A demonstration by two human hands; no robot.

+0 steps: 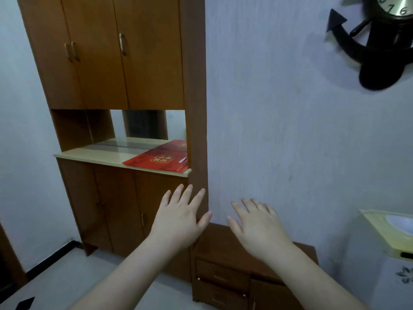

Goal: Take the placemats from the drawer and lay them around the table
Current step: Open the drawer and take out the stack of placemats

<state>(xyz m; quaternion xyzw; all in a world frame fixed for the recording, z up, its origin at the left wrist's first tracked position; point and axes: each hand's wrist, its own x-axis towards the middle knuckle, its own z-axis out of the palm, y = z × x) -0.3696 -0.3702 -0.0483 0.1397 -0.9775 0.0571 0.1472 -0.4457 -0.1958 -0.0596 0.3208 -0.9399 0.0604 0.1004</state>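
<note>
Reaching out empty, the left hand (pixel 178 217) and right hand (pixel 259 227) hover apart, fingers spread. No placemats show; next, pull a closed drawer (pixel 221 275) at 6 o'clock.

Layout referenced to the tall cabinet (pixel 125 130)

Folder (pixel 156 161) lies on its shelf (pixel 93 154); low drawer unit (pixel 223 276) stands right of its base; clock (pixel 380 41) hangs upper right; appliance (pixel 391 242) far right.

My single head cam looks forward and down from standing height, near the tall cabinet (pixel 125 86) and low drawer unit (pixel 223 278), facing the wall (pixel 279 119).
</note>
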